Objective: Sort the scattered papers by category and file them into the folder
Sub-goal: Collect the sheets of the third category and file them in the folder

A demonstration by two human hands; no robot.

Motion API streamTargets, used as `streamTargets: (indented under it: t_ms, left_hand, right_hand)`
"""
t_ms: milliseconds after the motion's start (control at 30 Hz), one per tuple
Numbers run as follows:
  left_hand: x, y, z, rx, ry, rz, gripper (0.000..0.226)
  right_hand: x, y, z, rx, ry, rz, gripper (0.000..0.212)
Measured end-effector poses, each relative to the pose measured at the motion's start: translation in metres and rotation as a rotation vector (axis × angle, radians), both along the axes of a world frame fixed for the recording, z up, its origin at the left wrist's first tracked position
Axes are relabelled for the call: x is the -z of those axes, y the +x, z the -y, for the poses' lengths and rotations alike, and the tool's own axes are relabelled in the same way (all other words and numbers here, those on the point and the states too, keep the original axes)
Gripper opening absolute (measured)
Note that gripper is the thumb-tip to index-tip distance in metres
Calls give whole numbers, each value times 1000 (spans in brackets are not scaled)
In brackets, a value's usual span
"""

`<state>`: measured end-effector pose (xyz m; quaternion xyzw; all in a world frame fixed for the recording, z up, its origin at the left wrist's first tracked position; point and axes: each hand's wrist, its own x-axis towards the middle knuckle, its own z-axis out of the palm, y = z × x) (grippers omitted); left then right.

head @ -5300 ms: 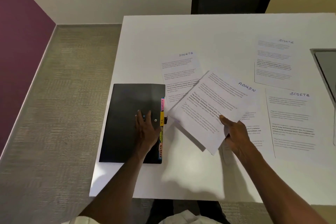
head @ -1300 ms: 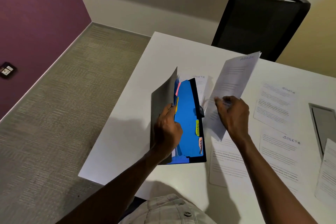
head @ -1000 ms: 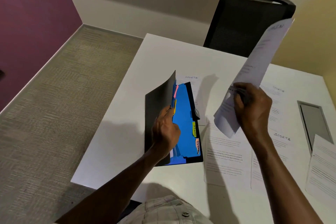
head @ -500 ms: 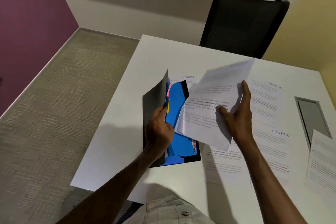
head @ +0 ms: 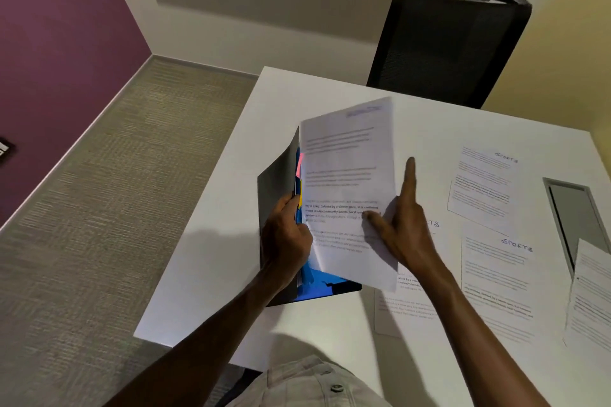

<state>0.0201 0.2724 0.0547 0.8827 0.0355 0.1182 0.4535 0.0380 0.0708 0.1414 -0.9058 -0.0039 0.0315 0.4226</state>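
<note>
Purple wall point(head: 59, 43) and grey carpet point(head: 109, 208) run along the left of a white table point(head: 211, 261), with a black chair point(head: 453, 46) pushed in at its far side. Near the table's left edge the left hand point(head: 286, 241) grips the black folder point(head: 276, 195), fingers curled round its raised cover, seemingly to keep the blue dividers point(head: 314, 277) open. Beside it, the right hand point(head: 401, 231) pinches a sheet point(head: 347, 182) with its thumb, fingers straight, apparently guiding it in, while other sheets point(head: 486, 185) marked SPORTS lie to the right.

Head-worn camera looks steeply down, close over the table point(head: 330, 89).
</note>
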Motion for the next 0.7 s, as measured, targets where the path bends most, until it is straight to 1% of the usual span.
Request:
streamTargets:
  t_ms: [100, 167, 267, 400, 700]
  left_hand:
    - [2, 1, -1, 10, -5, 3, 28]
    - [4, 1, -2, -2, -2, 8, 28]
    - [4, 0, -4, -39, 7, 0, 33]
    - [2, 0, -6, -51, 14, -5, 35]
    - [-5, -1, -10, -79, 93, -13, 46]
  right_hand:
    - [7, -2, -12, 9, -71, -151, 105]
    - [8, -3, -17, 30, -84, -199, 100]
    - [4, -5, -23, 22, -91, -219, 94]
    - [-8, -2, -31, -52, -122, -258, 89]
    - [-22, 27, -66, -111, -241, -352, 97]
